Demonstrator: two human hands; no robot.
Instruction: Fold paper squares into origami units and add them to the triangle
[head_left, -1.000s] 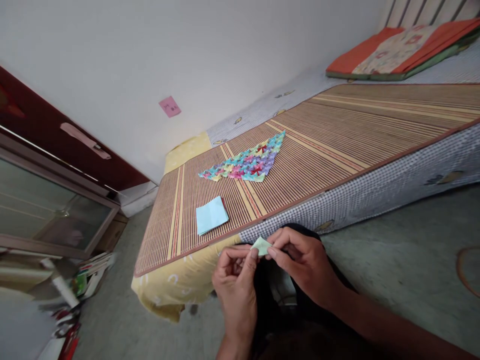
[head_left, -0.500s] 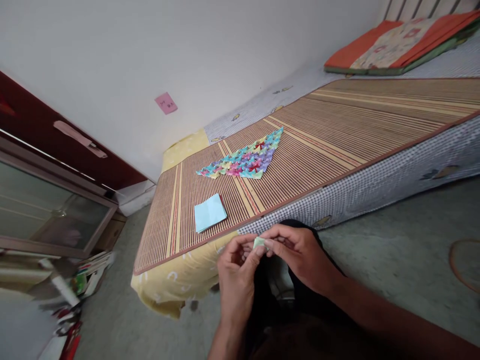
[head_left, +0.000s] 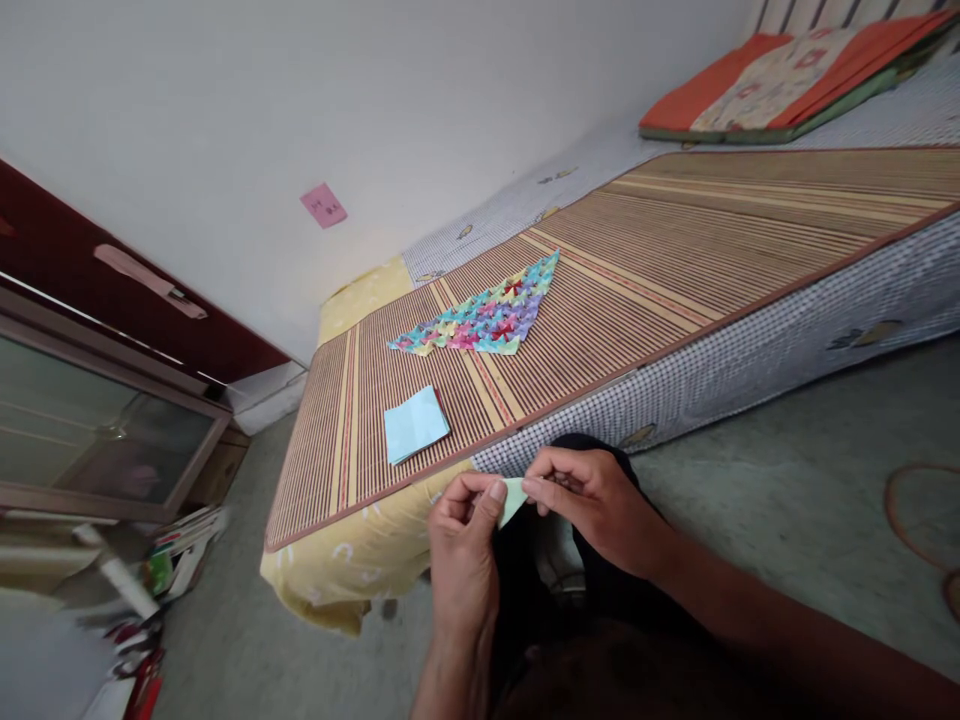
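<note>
A small pale green folded paper is pinched between my left hand and my right hand, just below the edge of the bed. Both hands have their fingers closed on it, over my dark trousers. On the striped bamboo mat lies a small stack of light blue square paper. Farther back on the mat rests a many-coloured triangular sheet of joined folded paper pieces.
A folded orange and green quilt lies at the head of the bed. A dark red cabinet with a glass door stands at the left, with books and clutter on the grey floor. A pink note is stuck on the wall.
My hands have shifted slightly and the green paper now shows less between my fingers. The view has drifted a little to the right.
</note>
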